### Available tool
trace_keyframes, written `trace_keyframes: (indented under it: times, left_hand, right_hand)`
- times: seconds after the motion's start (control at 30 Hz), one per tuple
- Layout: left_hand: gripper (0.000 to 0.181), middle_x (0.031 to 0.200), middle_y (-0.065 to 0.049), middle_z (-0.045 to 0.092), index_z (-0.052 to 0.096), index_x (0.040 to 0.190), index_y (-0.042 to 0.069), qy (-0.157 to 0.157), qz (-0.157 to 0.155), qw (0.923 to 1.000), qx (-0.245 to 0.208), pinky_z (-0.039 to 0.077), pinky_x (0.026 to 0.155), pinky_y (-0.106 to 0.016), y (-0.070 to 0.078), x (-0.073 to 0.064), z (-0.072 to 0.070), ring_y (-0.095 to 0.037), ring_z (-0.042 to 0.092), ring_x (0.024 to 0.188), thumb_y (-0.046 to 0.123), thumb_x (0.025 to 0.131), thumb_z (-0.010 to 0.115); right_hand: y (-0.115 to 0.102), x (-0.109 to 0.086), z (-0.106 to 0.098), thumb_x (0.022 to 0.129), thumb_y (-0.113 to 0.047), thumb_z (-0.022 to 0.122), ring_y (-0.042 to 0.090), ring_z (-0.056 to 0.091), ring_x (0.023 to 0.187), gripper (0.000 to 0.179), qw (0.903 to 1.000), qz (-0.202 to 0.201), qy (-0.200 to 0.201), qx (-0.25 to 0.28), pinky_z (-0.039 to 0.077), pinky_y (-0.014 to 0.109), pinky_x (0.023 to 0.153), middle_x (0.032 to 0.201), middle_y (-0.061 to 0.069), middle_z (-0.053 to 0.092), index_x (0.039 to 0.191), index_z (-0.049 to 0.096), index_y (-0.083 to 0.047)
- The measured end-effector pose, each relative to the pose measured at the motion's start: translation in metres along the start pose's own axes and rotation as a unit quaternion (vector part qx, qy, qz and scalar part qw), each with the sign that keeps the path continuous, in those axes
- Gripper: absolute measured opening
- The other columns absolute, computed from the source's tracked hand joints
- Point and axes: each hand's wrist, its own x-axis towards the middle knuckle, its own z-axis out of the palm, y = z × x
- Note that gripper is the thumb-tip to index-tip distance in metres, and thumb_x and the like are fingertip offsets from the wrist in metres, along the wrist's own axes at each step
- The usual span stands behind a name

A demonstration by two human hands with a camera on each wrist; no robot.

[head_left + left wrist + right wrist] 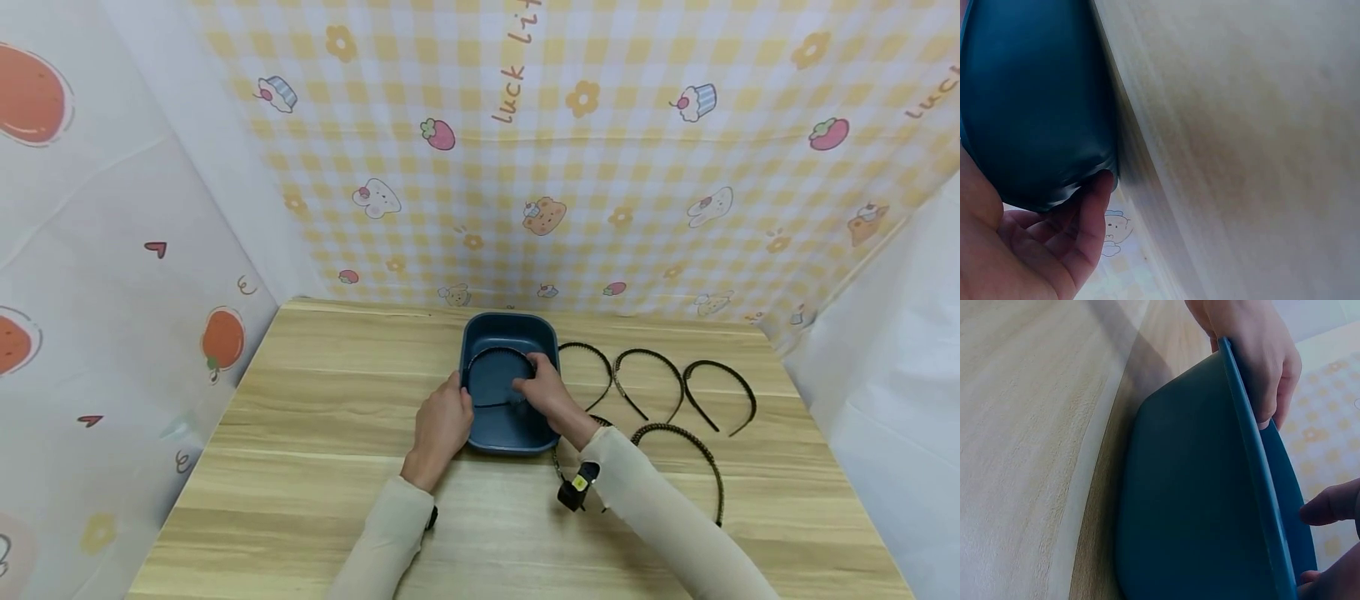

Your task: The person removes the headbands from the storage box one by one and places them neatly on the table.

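A dark blue plastic basin (510, 439) stands on the table. Inside it is a thin black headband (498, 349), its right part hidden behind my right hand (551, 396). That hand reaches over the basin's right rim, and its thumb and fingertips stand apart beside the headband; in the right wrist view the thumb (1330, 505) is spread from the fingers, with no band visible between. My left hand (442, 417) grips the basin's left side, the thumb by the rim and the fingers (1094, 219) bent against the outer wall.
Three dark headbands lie in a row right of the basin, the farthest one (742, 383) near the table's right side. A larger braided-looking headband (708, 458) lies nearer, partly under my right sleeve. Another headband (557, 462) shows by the right wrist camera (573, 493). A patterned cloth (480, 275) hangs behind.
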Motion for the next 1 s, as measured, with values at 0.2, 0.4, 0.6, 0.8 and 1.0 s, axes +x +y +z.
trace_keyframes:
  times: [0.2, 0.4, 0.6, 0.8, 1.0]
  left_hand:
    - [0.042, 0.122, -0.020, 0.067, 0.054, 0.137, -0.005, -0.001, 0.002, 1.0000, -0.002, 0.057, 0.068, -0.049, 0.0012, -0.0004, -0.0007, -0.038, 0.070, 0.091, 0.015, 0.101, 0.052]
    - [0.040, 0.116, -0.020, 0.069, 0.055, 0.136, -0.005, -0.001, 0.000, 1.0000, -0.002, 0.056, 0.064, -0.047, 0.0010, 0.0001, -0.0008, -0.037, 0.070, 0.086, 0.014, 0.100, 0.052]
    - [0.038, 0.110, -0.019, 0.070, 0.056, 0.134, -0.004, 0.001, 0.001, 1.0000, -0.008, 0.056, 0.063, -0.047, 0.0000, -0.0002, -0.0005, -0.036, 0.070, 0.084, 0.013, 0.100, 0.052]
    - [0.033, 0.098, -0.016, 0.070, 0.059, 0.129, -0.002, 0.003, 0.004, 0.9999, -0.010, 0.053, 0.056, -0.043, -0.0009, -0.0002, 0.0004, -0.032, 0.068, 0.075, 0.013, 0.100, 0.053]
    - [0.041, 0.116, -0.020, 0.069, 0.054, 0.137, -0.005, -0.005, -0.001, 1.0000, -0.006, 0.056, 0.064, -0.046, 0.0002, -0.0010, -0.0006, -0.036, 0.070, 0.085, 0.014, 0.101, 0.052]
  right_hand:
    - [-0.0022, 0.0004, -0.0007, 0.096, -0.006, 0.056, 0.040, 0.032, 0.142, 0.067, 0.9994, -0.005, 0.036, -0.001, 0.035, 0.054, 0.110, 0.155, 0.026, 0.030, 0.154, 0.022, 0.001]
    - [-0.0037, 0.0023, -0.0014, 0.096, -0.003, 0.058, 0.038, 0.043, 0.135, 0.059, 0.9984, -0.022, 0.050, 0.016, 0.039, 0.050, 0.108, 0.146, 0.027, 0.043, 0.149, 0.034, 0.006]
    - [-0.0045, 0.0049, -0.0028, 0.094, -0.002, 0.063, 0.033, 0.060, 0.117, 0.052, 0.9953, -0.046, 0.073, 0.045, 0.050, 0.044, 0.096, 0.138, 0.023, 0.054, 0.143, 0.047, 0.001]
    - [-0.0041, 0.0073, -0.0032, 0.091, -0.004, 0.068, 0.025, 0.069, 0.099, 0.054, 0.9930, -0.052, 0.085, 0.063, 0.054, 0.038, 0.090, 0.126, 0.024, 0.062, 0.142, 0.049, -0.001]
    - [-0.0042, 0.0079, -0.0007, 0.087, -0.001, 0.072, 0.035, 0.063, 0.115, 0.067, 0.9921, -0.048, 0.097, 0.064, 0.051, 0.045, 0.096, 0.141, 0.024, 0.050, 0.146, 0.041, 0.003]
